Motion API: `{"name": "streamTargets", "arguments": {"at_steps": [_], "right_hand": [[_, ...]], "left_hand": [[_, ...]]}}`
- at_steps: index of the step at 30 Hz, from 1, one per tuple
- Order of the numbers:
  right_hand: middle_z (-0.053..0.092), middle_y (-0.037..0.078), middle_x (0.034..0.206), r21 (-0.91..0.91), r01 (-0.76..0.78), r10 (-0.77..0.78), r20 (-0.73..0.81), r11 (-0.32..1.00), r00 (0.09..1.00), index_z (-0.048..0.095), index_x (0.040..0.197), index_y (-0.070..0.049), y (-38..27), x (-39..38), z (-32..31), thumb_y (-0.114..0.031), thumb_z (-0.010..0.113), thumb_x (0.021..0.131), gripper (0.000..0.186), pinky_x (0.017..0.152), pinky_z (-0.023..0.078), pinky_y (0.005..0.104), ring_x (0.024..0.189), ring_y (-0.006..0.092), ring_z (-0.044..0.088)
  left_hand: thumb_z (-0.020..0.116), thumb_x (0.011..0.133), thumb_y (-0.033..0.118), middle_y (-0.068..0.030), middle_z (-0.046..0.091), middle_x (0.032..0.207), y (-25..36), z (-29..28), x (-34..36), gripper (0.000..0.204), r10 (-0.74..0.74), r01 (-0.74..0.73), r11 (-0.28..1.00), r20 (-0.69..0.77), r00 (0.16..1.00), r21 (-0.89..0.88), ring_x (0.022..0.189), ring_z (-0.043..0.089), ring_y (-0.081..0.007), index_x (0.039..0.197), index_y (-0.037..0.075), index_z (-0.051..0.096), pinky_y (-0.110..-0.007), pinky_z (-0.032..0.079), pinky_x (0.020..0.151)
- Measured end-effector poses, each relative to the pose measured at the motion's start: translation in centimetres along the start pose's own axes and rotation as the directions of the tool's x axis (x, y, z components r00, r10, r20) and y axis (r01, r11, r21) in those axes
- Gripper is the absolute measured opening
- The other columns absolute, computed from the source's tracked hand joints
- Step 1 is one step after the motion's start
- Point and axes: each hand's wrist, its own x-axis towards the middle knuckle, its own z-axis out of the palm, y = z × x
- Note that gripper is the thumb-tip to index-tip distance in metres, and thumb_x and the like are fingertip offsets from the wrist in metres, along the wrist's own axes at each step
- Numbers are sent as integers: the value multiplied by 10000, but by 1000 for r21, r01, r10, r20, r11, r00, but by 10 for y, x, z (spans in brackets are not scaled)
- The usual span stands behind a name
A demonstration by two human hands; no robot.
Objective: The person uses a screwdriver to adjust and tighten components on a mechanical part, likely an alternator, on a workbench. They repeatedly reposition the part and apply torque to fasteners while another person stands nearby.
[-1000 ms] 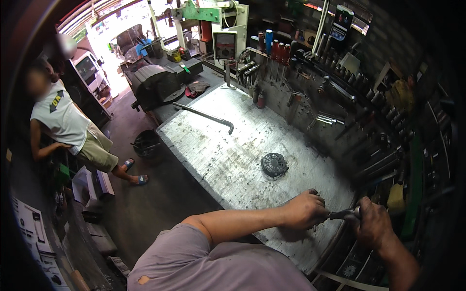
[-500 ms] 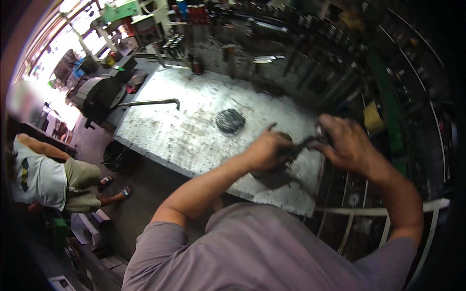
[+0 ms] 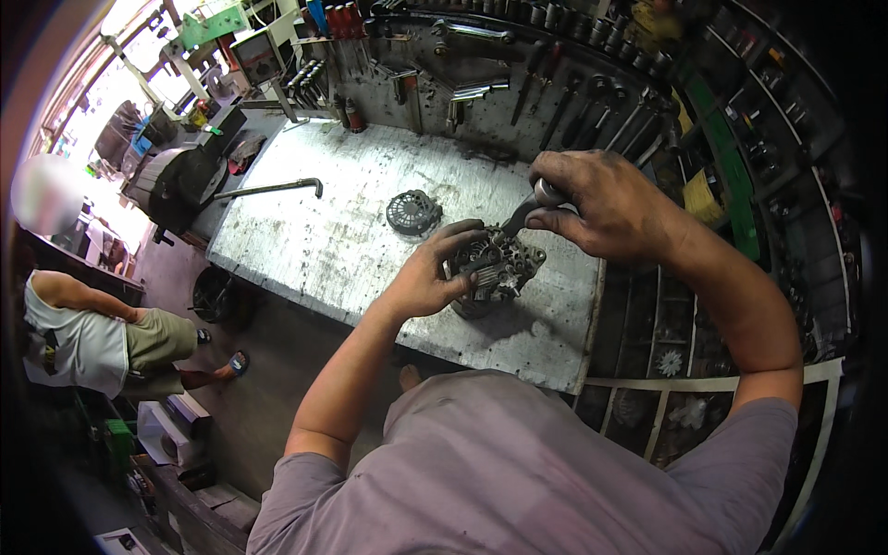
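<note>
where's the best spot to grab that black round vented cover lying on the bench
Take the black vented cover by its outer rim, coming from above. It lies flat and alone on the metal workbench, clear of both hands, and its round edge is free all round.

Only one view is given, taken from a camera worn on the head of the person. The scene is looked at from above, downward and forward, over the grey shirt (image 3: 518,472) which fills the lower edge. The metal workbench (image 3: 305,231) is seen at close range in the middle, and the left hand (image 3: 427,277) and right hand (image 3: 601,203) are met just above the centre. The tool wall (image 3: 481,83) is faced at the top. Through the wide fisheye lens straight edges are bent toward the rim, and the corners are left dark. At the left, the floor and another person (image 3: 83,338) are caught farther away.
</note>
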Motion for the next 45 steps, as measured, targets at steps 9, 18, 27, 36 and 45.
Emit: {"name": "streamTargets", "arguments": {"at_steps": [9,18,27,36,45], "right_hand": [[760,170,986,53,16,-19,54,998,998,662,1144,-31,-5,13,12,-264,852,971,347,850,601,509,979,391,767],[710,125,1049,-220,391,-357,182,894,916,672,1118,-77,-8,35,11,-305,811,982,300,1017,537,545,1119,341,721],[733,300,896,-28,-345,331,367,938,869,668,1099,54,-48,56,-18,-382,741,1070,443,793,606,519,809,458,755],[775,98,1200,-392,657,-446,505,644,739,715,1370,-225,-32,80,-44,-266,712,1046,327,1342,339,554,1186,327,757],[777,156,929,-321,-197,353,556,926,753,710,1296,-71,-57,74,-31,-330,788,1015,391,940,610,495,1020,386,782]], "left_hand": [[824,938,214,-174,648,1558,-6,9,-13,470,-44,37,998,-159,986,-44,1485,582,-358,1373,50,755,-471,438,1251],[897,893,199,-164,647,1529,-7,21,-9,476,-50,51,999,-256,965,-1,1421,618,-377,1337,80,772,-463,481,1210],[787,952,106,-147,769,936,-10,50,20,155,120,-130,992,-436,892,8,848,749,-357,1104,81,806,-434,607,778],[770,988,110,-142,797,1097,-32,51,22,234,251,-251,967,-376,892,49,984,766,-350,1216,68,799,-439,617,877],[731,1011,60,-173,749,1091,-34,49,20,275,192,-276,928,-312,930,-251,983,740,-359,1284,40,754,-457,595,881]]}}
